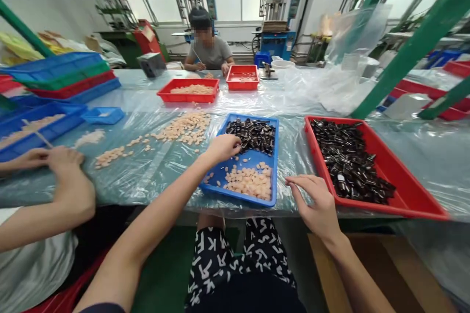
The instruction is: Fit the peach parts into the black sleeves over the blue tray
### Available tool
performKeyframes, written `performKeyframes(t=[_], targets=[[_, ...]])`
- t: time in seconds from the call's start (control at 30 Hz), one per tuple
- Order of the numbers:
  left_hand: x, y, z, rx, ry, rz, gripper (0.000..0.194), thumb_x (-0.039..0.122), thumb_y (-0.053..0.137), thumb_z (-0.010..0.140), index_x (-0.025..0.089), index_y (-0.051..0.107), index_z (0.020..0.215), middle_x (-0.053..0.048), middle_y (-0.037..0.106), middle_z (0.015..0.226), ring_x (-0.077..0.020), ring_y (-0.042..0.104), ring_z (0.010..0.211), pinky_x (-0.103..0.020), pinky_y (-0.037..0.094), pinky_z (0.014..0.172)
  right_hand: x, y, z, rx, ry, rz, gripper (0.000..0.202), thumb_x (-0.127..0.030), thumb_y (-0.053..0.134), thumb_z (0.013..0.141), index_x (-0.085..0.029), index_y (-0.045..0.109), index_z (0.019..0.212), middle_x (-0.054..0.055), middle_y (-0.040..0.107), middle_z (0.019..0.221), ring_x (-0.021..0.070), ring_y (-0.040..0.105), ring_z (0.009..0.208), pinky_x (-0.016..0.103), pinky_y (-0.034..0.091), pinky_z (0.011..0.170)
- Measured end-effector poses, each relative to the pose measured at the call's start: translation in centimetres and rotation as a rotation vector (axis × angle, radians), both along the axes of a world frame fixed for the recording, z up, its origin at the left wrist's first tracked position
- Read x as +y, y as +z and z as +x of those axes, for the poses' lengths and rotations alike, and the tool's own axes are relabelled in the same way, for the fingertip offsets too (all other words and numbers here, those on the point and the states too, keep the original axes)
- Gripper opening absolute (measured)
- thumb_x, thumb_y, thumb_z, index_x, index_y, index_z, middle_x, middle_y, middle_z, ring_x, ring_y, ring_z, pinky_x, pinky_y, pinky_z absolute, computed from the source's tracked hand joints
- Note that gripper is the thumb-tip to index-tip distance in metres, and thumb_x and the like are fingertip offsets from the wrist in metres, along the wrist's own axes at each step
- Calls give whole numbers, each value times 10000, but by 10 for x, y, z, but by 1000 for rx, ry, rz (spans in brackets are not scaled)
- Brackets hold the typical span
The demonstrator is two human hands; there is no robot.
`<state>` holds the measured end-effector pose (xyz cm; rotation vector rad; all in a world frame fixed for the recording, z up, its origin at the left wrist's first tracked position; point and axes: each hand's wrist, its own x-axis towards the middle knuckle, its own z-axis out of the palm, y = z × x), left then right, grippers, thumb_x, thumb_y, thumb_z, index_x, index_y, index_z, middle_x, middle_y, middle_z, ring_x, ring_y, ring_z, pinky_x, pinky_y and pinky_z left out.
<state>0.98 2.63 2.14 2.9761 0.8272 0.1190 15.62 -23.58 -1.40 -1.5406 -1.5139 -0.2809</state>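
My left hand (223, 148) reaches over the left side of a blue tray (275, 166). Its fingertips are pinched together at the edge of a heap of shiny black parts (253, 134); whatever sits between them is too small to make out. In the near half of that tray lies a pile of small beige pieces (249, 182). My right hand (315, 200) hovers at the table's front edge, between the blue tray and a large red tray (414, 205). Thumb and fingers meet at their tips, where a tiny dark spot shows. More black parts (348, 161) fill much of the red tray.
Loose beige pieces (185, 127) spread over the plastic-covered table (161, 176). A co-worker's hands (62, 159) are at the left, near a blue bin (44, 129). Another person (209, 49) sits opposite, behind red trays (188, 97). A green post (400, 54) slants at right.
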Motion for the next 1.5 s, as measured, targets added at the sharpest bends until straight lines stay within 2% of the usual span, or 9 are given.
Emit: performKeyframes(t=[0.2,0.47,0.67,0.77,0.87,1.03,1.17,1.27,1.5], targets=[[0,-18,35,195,-143,183,295,94,543,837,58,626,1118,-186,695,1068,-294,634,1068,-345,496,831,6,4,-19,12,166,7,199,-115,548,934,-212,667,1061,46,728,902,199,657,840,375,471,765],[7,-16,5,-96,-192,128,211,112,494,881,142,698,928,-104,722,954,-215,664,941,-309,523,812,17,2,-30,102,208,7,187,-148,514,961,-207,674,1037,37,728,831,184,662,763,353,473,729],[-65,2,-34,-926,-397,354,170,84,599,855,162,672,987,-49,742,885,-143,682,842,-262,575,769,34,13,-50,524,271,-169,264,-360,500,1001,-198,701,1060,39,717,804,188,650,763,325,510,716],[-107,3,-50,-944,-585,392,205,168,661,854,162,662,1059,-64,754,943,-173,698,925,-298,602,831,39,15,-66,920,536,-311,486,-492,324,1040,-175,691,1072,40,670,725,163,608,617,275,503,560],[-128,2,-60,-982,-534,282,236,153,646,856,190,664,1088,-40,757,920,-179,707,929,-310,610,841,39,15,-74,1061,584,-292,416,-476,409,1021,-169,689,1024,23,644,698,129,542,510,249,478,487],[-128,5,-71,-995,-158,-143,189,155,621,875,188,709,1039,-74,740,965,-179,697,906,-311,602,807,35,11,-70,597,420,-233,251,-305,499,998,-189,653,1159,67,708,940,172,661,738,284,559,673],[-124,6,-80,-868,-178,-420,175,159,603,874,181,749,968,-67,742,942,-150,697,839,-261,589,758,37,4,-61,123,365,-157,257,-173,467,996,-193,602,1213,96,695,1082,220,664,964,352,543,829],[-124,1,-85,-832,-140,-555,187,121,610,828,175,755,933,-53,745,909,-148,688,827,-259,568,766,40,1,-55,-101,351,-136,239,-152,471,997,-189,598,1195,93,691,1027,229,644,914,363,512,781],[-135,-22,-87,-979,57,-920,154,96,615,703,128,737,792,-45,684,795,-121,629,717,-197,515,614,41,-2,-48,-241,457,-62,256,-86,522,956,-172,608,1181,86,692,930,217,621,806,344,454,713]])
